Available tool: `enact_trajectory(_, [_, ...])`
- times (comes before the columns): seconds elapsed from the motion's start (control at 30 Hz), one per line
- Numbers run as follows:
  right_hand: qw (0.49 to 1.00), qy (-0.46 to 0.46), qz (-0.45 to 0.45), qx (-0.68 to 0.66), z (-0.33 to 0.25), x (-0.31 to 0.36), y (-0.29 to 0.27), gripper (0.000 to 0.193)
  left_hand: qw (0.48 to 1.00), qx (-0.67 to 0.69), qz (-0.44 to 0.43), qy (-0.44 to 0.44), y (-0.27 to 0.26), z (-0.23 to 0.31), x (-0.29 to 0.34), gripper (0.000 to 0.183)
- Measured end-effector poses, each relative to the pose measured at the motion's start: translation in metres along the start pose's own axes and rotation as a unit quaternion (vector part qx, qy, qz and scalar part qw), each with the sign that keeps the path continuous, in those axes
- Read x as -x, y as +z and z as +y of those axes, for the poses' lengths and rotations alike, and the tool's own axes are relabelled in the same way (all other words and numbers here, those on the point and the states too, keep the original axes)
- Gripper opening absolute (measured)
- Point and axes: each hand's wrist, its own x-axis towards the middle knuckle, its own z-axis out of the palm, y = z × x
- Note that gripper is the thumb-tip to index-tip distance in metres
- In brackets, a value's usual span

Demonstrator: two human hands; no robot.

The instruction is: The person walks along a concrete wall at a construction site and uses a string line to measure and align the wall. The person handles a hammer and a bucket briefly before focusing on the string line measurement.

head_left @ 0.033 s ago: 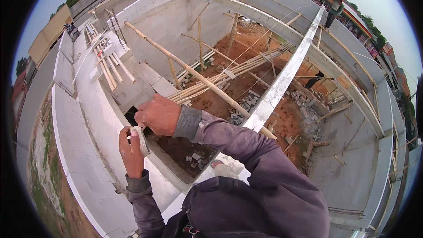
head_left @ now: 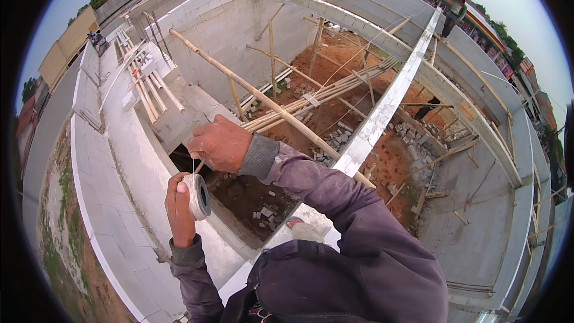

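My left hand (head_left: 179, 209) grips a spool of pale string (head_left: 196, 196), holding it by its side with the thumb up. The dark hollow core of the spool faces right. Just above it, my right hand (head_left: 220, 143) is closed, its fingertips pinched together on the string (head_left: 194, 167). A short length of that string runs between the pinched fingers and the spool. Both hands are over the inner edge of a light concrete ledge (head_left: 134, 149), beside a dark opening.
A narrow pale beam (head_left: 382, 107) crosses a deep pit with reddish soil and rubble. A bamboo pole (head_left: 263, 103) slants over the pit. Pipes or poles (head_left: 146, 84) lie on the left ledge. Another person (head_left: 453, 13) stands on the far wall. Below me is my foot (head_left: 294, 222).
My right hand has risen slightly away from the spool, and string now shows between them. The spool has turned, so its hollow core comes into view.
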Motion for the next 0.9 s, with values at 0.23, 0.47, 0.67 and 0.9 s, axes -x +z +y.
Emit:
enact_trajectory(0.23, [0.995,0.008,-0.056,-0.078,-0.027,0.011,0.018,0.012,0.949,-0.053,0.289,0.117,0.012,0.011,-0.026,0.050])
enact_trajectory(0.47, [0.985,0.000,-0.005,-0.174,0.043,0.010,-0.014,0.015,0.988,-0.151,0.010,0.041,0.040,-0.026,0.006,0.031])
enact_trajectory(0.67, [0.947,0.041,-0.148,-0.283,0.057,0.013,-0.050,0.021,0.988,-0.120,-0.091,0.029,0.021,0.004,0.010,0.031])
enact_trajectory(0.9, [0.900,0.077,-0.155,-0.401,0.086,0.016,-0.044,0.020,0.894,0.428,-0.119,0.055,0.017,0.036,0.009,0.064])
